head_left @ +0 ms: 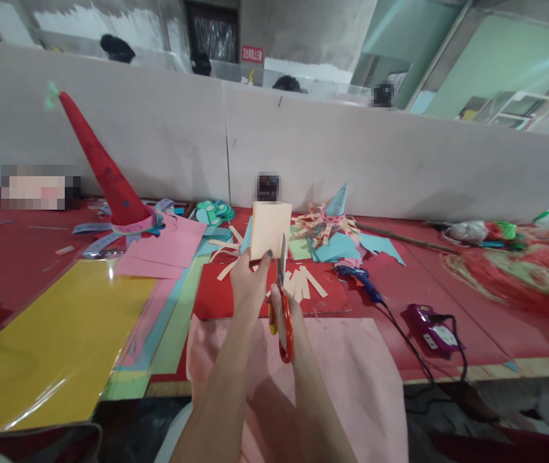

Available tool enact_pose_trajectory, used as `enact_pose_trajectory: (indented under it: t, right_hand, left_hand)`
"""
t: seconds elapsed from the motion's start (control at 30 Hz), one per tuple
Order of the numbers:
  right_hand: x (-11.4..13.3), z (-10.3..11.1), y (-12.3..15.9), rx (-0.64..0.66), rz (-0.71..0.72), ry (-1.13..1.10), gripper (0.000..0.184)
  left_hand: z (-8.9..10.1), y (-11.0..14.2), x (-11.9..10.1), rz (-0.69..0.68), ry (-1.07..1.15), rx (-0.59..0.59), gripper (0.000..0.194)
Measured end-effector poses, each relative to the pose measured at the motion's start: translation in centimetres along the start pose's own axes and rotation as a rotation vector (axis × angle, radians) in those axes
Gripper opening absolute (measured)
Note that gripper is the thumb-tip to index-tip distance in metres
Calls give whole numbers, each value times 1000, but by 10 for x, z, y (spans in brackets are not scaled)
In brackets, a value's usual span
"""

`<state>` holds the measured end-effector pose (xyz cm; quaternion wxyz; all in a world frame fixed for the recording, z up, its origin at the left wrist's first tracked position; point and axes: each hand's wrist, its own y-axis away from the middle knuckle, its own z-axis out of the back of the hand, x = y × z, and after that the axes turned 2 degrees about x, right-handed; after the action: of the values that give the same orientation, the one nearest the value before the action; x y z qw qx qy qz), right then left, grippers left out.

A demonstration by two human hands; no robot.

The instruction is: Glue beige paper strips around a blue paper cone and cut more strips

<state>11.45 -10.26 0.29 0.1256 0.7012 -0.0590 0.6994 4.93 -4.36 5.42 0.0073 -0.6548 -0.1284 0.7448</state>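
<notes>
My left hand (249,278) pinches the lower edge of a cream-coloured piece of paper (271,230), held upright above the table. In my right hand (287,315) is a pair of scissors (283,321) with red handles, blades pointing up along the paper's right side. Whether the blades bite into the paper I cannot tell. Several cut cream strips (298,285) lie on a red sheet (216,289) beneath my hands. More strips are scattered to its upper left.
A tall red cone hat (103,161) stands at left, near pink sheets (171,244) and a yellow sheet (57,334). A small blue cone (337,200) with paper strips is behind. To the right lie a glue gun (361,280), a purple corded box (433,329) and red-green netting (515,276).
</notes>
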Motion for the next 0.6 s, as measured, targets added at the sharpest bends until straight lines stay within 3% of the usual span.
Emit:
enact_pose_trajectory:
  t: [0.6]
  right_hand:
    - [13,-2,5,-19,-25,35,43]
  left_hand:
    - [-1,0,0,-13,14,-6,26]
